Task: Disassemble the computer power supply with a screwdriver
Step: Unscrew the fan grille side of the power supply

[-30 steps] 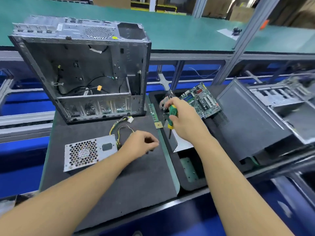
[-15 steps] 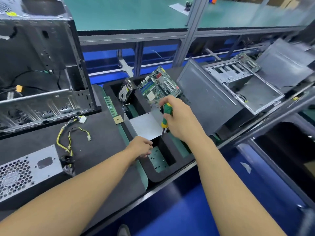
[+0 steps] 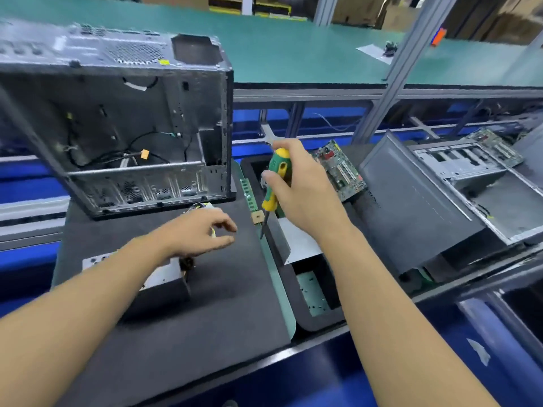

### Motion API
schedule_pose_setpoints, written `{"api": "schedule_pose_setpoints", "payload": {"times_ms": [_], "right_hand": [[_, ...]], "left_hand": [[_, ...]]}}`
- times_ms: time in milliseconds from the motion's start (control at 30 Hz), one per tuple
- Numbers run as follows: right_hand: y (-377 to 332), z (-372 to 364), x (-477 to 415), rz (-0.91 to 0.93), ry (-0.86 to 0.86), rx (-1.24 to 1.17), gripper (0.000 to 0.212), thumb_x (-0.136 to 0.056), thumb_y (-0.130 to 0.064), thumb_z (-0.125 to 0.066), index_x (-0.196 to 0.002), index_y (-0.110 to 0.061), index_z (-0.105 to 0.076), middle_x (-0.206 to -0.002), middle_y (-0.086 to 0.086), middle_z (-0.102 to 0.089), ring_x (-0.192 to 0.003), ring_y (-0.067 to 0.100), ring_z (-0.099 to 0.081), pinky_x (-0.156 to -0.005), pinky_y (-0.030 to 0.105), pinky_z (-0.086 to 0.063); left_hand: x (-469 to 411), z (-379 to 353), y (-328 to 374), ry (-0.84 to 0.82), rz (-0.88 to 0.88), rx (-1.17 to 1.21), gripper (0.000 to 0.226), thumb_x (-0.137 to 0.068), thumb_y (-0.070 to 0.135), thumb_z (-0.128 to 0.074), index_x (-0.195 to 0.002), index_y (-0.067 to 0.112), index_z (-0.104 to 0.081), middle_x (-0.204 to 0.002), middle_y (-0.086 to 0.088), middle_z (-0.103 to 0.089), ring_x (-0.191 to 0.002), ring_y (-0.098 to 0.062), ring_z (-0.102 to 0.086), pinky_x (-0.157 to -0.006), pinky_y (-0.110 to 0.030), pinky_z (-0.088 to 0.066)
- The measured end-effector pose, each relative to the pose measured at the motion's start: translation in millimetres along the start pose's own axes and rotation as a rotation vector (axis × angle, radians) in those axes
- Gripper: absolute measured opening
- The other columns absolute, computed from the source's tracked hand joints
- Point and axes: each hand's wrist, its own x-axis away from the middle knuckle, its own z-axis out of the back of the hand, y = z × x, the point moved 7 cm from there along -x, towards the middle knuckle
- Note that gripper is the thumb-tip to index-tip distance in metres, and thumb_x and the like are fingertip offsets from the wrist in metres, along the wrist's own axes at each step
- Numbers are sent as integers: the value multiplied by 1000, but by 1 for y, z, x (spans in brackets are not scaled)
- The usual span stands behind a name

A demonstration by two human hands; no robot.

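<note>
Bench mat [image 3: 205, 304] is carrying the supply [image 3: 164, 277]. Your right hand [image 3: 305, 195] is gripping the screwdriver [image 3: 277, 168]; your left hand [image 3: 197, 233] is hovering, fingers apart.

Across back: long teal-green matte bench top [image 3: 293, 48], evenly lit from above, no hard shadows. Slanted grey aluminium frame post [image 3: 407, 60] rising past its right part, small orange tag [image 3: 438, 36] just beside post. Grey metal horizontal rail [image 3: 323, 94] along bench front edge. Beyond bench: brown cardboard boxes [image 3: 505, 22], blurred. White paper sheet [image 3: 370, 52] flat on bench. Nearest: dark grey foam work mat [image 3: 211, 312]. Below: glossy blue surface [image 3: 338, 380], floor or lower shelf unclear.
</note>
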Motion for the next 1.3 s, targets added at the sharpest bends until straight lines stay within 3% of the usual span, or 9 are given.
{"api": "schedule_pose_setpoints", "payload": {"times_ms": [167,367,567,700,800,867,933,1100,1300], "right_hand": [[-47,-50,-9,79,-56,-77,33,-98,-29,-59,-128,-25,-45,-88,-17,-45,-79,5,-48,-68,19,-35],[-104,-119,-12,146,-176,-185,27,-100,-29,-56,-122,-28,-42,-82,-15,-42,-70,1,-48,-57,15,-37],[-138,-181,-8,150,-350,-190,25,-100,-28,-55,-117,-33,-38,-83,-8,-46,-72,12,-52,-59,27,-37],[-148,-203,-3,150,-433,-171,25,-100,-29,-55,-120,-31,-39,-84,-7,-50,-77,16,-55,-67,35,-49],[-151,-215,2,164,-483,-130,26,-100,-27,-54,-122,-30,-40,-84,-8,-51,-73,12,-55,-63,27,-43],[-150,-219,5,164,-497,-109,26,-101,-27,-54,-122,-30,-40,-82,-9,-49,-66,7,-49,-58,22,-36],[-149,-221,5,161,-506,-93,26,-101,-27,-54,-123,-29,-40,-81,-10,-48,-61,4,-47,-54,19,-34],[-147,-226,5,142,-515,-82,26,-101,-27,-54,-122,-31,-40,-81,-11,-47,-57,1,-46,-51,13,-37],[-146,-228,4,157,-518,-46,27,-101,-27,-54,-121,-34,-39,-84,-13,-46,-63,4,-46,-52,16,-33]], "left_hand": [[79,36,-84,-150,233,-137,86,-55,84,-61,-132,48,-50,-139,16,-40,-135,-10,-36,-116,-44,-30],[164,23,-144,-273,390,-16,131,-51,61,-88,-155,47,-10,-154,16,-15,-143,-8,-19,-121,-32,-21],[197,13,-169,48,419,286,116,-61,34,-95,-152,45,-25,-147,26,-36,-133,-5,-46,-112,-27,-40],[197,4,-171,51,390,530,106,-67,24,-93,-149,46,-30,-144,26,-44,-126,-4,-54,-105,-27,-47],[198,3,-175,46,406,647,99,-71,10,-90,-142,50,-33,-120,33,-60,-108,6,-63,-86,-14,-53],[197,3,-176,27,414,662,101,-72,8,-88,-145,48,-30,-111,31,-67,-104,7,-66,-89,-17,-54],[197,2,-175,14,413,659,104,-74,7,-87,-150,43,-27,-121,25,-65,-107,2,-66,-99,-28,-52],[196,3,-174,15,392,681,107,-74,5,-87,-154,39,-25,-145,18,-45,-108,-5,-68,-98,-34,-54],[196,1,-178,-1,365,673,102,-73,7,-87,-145,49,-29,-129,37,-42,-104,-5,-70,-83,-21,-57]]}}
